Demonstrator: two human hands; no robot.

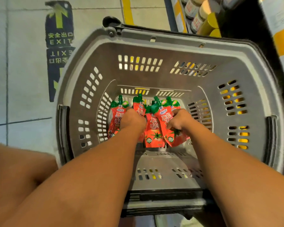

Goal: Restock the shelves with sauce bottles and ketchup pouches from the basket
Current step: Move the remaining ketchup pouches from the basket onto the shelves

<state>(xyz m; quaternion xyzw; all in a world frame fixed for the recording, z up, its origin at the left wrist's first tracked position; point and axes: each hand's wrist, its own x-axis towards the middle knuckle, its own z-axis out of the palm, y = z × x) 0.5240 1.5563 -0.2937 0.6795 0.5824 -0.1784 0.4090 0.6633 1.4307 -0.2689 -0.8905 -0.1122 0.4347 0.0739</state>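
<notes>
Two bare forearms, nearest the camera, reached forward and down into a grey plastic basket (246, 66) standing on a tiled floor (23, 79). The left hand (132, 119) lay among the ketchup pouches (152, 126) at the bottom of the basket, fingers curled downward over one pouch (117, 117) at the left of the group; whether it actually gripped that pouch could not be confirmed, as the fingertips were hidden. The right hand (179, 119) held a tilted pouch (165, 122), fingers curled around its right edge and thumb against its front. The pouches were red with green spouted tops, several in number, clustered toward the far end of the basket floor, overlapping and leaning on one another. The basket's walls were slotted, with black handle mounts on both long sides. A dark floor sticker (59, 38) with a green arrow and the word EXIT lay left of the basket. Jars (202, 12) with pale lids stood on low shelving at upper right, beyond the basket's far rim.
</notes>
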